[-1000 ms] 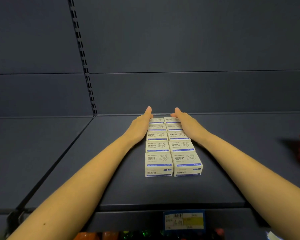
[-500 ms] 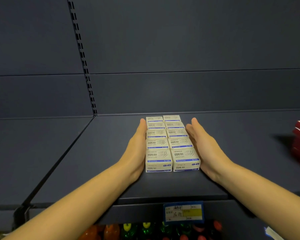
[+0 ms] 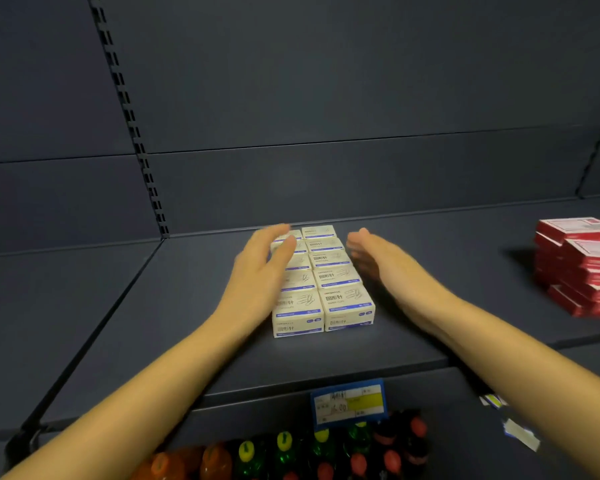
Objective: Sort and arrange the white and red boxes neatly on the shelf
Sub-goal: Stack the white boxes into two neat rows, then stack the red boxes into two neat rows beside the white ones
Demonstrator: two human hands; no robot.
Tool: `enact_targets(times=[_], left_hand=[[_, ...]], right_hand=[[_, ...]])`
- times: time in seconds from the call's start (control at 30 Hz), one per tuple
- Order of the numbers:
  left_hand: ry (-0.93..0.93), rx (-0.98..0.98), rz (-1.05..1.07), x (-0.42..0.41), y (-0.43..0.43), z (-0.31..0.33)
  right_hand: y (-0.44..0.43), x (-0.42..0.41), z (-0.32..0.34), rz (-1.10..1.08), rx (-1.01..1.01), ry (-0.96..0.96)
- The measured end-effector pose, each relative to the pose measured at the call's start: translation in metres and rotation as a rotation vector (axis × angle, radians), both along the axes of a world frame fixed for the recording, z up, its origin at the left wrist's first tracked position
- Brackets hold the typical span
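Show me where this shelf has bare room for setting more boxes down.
The shelf is bare between the right hand and the red boxes, and from the left hand out to the shelf seam. Crowded: the white boxes, flanked closely by both hands.

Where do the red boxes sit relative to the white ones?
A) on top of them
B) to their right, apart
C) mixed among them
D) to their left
B: the red boxes are stacked at the right, bare shelf between them and the white boxes.
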State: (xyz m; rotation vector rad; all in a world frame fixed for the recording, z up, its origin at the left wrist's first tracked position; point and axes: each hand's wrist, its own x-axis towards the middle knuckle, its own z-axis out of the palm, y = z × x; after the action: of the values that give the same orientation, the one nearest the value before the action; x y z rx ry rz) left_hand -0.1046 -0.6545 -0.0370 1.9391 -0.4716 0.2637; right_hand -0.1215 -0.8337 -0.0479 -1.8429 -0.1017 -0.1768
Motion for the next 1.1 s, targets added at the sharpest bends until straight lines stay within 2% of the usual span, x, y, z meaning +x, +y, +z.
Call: enact_targets(times=[0.07, 0.17, 0.23, 0.3, 0.47, 0.73, 1.1], left_hand=[[-0.221, 0.22, -0.055, 0.0, 0.001, 0.012], [-0.29, 0.436, -0.126, -0.003, -0.01, 0.031], [-0.343, 0.515, -0.129, -0.008, -0.024, 0.042], [-0.381, 0.564, -0.129, -0.014, -0.041, 0.049], [-0.392, 0.619, -0.151, -0.024, -0.101, 0.057], [-0.353, 0.541, -0.2, -0.022, -0.213, 0.054], [-0.056, 0.519, -0.306, -0.005, -0.268, 0.05]], right_hand=[[-0.019, -0.006, 0.011, -0.075, -0.288, -0.108], [-0.051, -0.015, 0.032, -0.062, -0.629, -0.196], [-0.071, -0.021, 0.046, -0.034, -0.847, -0.218], [-0.091, -0.026, 0.059, -0.011, -0.981, -0.212], [-0.155, -0.04, 0.08, 0.054, -1.009, -0.222], [-0.274, -0.053, 0.098, 0.154, -0.996, -0.208], [-0.361, -0.065, 0.098, 0.244, -0.917, -0.166]])
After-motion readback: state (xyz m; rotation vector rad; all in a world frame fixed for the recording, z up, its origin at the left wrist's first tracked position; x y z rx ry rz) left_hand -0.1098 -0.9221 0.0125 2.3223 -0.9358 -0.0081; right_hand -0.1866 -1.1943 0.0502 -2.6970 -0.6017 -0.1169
